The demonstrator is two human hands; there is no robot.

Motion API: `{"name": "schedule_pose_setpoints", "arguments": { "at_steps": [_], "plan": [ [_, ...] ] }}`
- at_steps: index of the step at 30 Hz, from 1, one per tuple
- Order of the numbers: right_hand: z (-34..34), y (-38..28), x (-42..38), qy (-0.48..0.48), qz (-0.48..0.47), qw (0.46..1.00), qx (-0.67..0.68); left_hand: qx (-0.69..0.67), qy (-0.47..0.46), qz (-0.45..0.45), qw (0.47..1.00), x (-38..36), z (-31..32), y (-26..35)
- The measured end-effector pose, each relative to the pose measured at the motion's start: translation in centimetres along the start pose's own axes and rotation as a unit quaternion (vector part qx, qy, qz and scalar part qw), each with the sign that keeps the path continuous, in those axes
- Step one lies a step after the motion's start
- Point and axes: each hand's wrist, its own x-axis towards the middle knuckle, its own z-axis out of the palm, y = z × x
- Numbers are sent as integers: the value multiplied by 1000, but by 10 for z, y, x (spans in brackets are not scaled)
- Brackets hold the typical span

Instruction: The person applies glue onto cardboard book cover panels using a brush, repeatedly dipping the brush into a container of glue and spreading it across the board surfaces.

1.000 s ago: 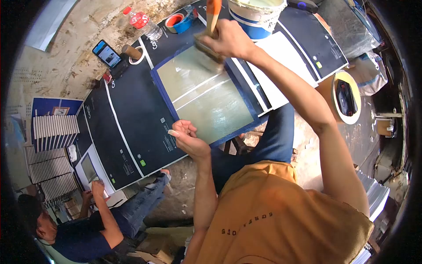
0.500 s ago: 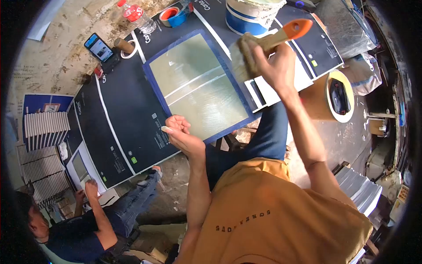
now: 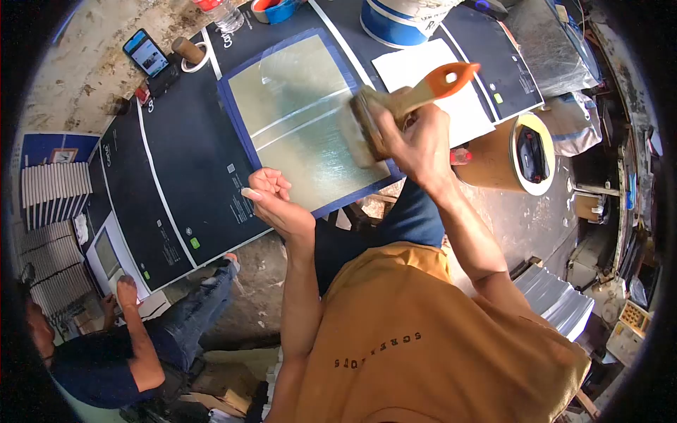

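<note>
My right hand (image 3: 419, 144) grips a wide paintbrush (image 3: 443, 81) with an orange-ended handle, its bristles low over the right side of a glossy grey-green sheet (image 3: 296, 77). A blue border frames this sheet, and two pale lines cross its middle. Wet-looking streaks shine on the surface near the brush. By the sheet's lower left corner, my left hand (image 3: 282, 208) is palm up with loosely curled fingers, the thumb apart and nothing visible in it. White paper (image 3: 458, 120) lies right of the sheet, partly behind the brush and my right hand.
A blue-and-white bucket (image 3: 398, 25) stands at the back of the black-covered table (image 3: 187, 169). A phone (image 3: 147, 53), a tape roll (image 3: 196, 58) and a bottle (image 3: 224, 14) are at the far left. Left, another person (image 3: 120, 352) works beside stacked books (image 3: 56, 187).
My right hand has brought the brush left and down, from beside the white paper onto the sheet's right side. My left hand keeps its curled pose by the corner. The view has shifted slightly.
</note>
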Motion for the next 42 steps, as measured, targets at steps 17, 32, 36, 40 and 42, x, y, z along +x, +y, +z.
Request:
{"name": "schedule_pose_setpoints", "arguments": {
  "at_steps": [17,32,36,40,42],
  "plan": [
    [-73,21,-58,69,95,993,-28,-46,-6,7,999,3,-3,-7],
    [-38,-16,-12,120,-30,991,47,-199,89,17,976,5,-1,-9],
    [51,-51,-25,-30,-13,997,69,-210,103,-5,972,4,-6,-12],
    [38,-18,-48,-76,24,994,78,-202,102,-4,974,5,-7,-14],
    [-5,6,-43,-42,0,998,-49,-184,89,1,979,3,-11,-12]
  ]
}}
